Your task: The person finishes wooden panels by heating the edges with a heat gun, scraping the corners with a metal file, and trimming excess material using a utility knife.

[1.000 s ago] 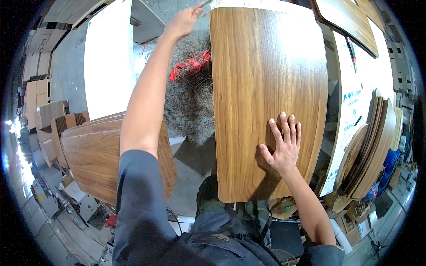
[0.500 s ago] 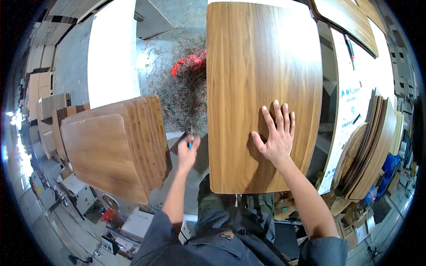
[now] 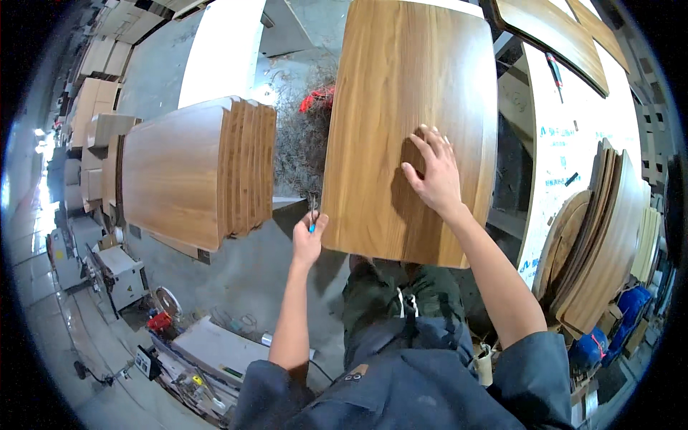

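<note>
A wood-grain board (image 3: 373, 107) with rounded corners lies in front of me. On its face, right of the middle, rests my right hand (image 3: 438, 175), open, fingers spread and slightly bent. My left hand (image 3: 309, 240) is closed around a slim tool (image 3: 312, 228) with a blue part and a thin metal end pointing away from me; its exact kind is too small to make out. This hand is at the board's near left edge, its thumb side close to or against the edge.
To the left stands a stack of similar boards (image 3: 172, 175). Dark stringy trimmings (image 3: 297, 143) and something red (image 3: 317, 99) lie on the floor beyond. At right, a white-topped table (image 3: 566, 154) carries a black-and-red tool (image 3: 554, 75); curved panels (image 3: 602, 236) lean there.
My left hand has come to the board's left edge with the tool. My right hand is still on the board, fingers more bent. The whole view has shifted.
</note>
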Demonstrator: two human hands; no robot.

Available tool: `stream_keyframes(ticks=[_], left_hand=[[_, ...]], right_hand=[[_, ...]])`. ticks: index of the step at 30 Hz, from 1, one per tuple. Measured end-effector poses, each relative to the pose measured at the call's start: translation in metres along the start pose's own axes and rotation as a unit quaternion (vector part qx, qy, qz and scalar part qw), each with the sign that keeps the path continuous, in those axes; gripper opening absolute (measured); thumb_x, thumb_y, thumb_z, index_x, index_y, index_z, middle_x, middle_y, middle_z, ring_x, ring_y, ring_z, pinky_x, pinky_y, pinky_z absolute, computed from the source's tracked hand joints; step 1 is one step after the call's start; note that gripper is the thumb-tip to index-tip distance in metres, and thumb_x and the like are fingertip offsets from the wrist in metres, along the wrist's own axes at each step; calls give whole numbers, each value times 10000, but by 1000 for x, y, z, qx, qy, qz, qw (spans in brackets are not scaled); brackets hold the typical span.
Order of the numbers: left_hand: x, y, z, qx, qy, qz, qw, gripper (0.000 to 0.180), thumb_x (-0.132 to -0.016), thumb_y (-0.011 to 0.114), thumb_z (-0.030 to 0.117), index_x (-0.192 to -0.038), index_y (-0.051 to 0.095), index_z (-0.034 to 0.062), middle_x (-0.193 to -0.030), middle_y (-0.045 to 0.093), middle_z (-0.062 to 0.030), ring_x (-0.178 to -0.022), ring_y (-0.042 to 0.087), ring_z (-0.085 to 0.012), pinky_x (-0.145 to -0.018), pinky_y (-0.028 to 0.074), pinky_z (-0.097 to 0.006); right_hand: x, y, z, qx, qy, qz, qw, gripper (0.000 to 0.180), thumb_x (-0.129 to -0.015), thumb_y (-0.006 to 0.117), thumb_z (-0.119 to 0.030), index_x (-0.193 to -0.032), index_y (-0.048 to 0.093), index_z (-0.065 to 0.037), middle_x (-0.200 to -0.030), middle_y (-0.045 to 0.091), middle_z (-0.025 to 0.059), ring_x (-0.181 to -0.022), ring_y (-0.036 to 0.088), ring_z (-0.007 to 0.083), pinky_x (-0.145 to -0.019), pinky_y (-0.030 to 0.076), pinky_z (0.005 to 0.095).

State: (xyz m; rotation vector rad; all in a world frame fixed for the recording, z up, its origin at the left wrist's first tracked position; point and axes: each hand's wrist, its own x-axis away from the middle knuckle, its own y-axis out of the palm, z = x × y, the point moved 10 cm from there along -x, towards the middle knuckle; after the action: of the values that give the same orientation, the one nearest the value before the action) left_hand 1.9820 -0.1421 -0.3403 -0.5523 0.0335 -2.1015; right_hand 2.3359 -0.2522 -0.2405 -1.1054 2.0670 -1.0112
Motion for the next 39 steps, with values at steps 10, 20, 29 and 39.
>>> stream_keyframes(ticks=[10,20,29,39], left_hand=[[78,26,-1,-65,-3,25,998,392,-1082,728,350,-931,633,0,-872,597,16,-857,508,-105,-803,491,-311],[210,128,-56,-65,-79,-44,994,301,-1078,735,292,-1125,687,-1,-971,683,-1,-911,558,-100,-837,514,-322],[76,54,94,-158,179,90,967,260,-1062,704,276,-1005,736,24,-881,775,-150,-846,773,-302,-791,584,-426],[-276,-2,105,64,-28,71,995,477,-1079,687,503,-1220,689,47,-872,636,-10,-629,583,-119,-571,482,-305]], right_hand=[[274,-77,92,-111,301,30,947,808,-1005,765,-329,-1653,373,-47,-1641,416,281,-1528,427,400,-1240,391,511],[324,-112,203,-256,431,31,865,762,-1034,774,-356,-1623,445,0,-1528,591,229,-1412,572,344,-1172,470,474],[351,-76,228,-415,558,290,657,871,-996,817,-467,-1615,424,3,-1564,557,165,-1433,548,305,-1197,451,469],[404,43,31,-527,603,-2,599,480,-1123,584,-550,-1203,643,-81,-934,654,8,-792,610,124,-791,557,313]])
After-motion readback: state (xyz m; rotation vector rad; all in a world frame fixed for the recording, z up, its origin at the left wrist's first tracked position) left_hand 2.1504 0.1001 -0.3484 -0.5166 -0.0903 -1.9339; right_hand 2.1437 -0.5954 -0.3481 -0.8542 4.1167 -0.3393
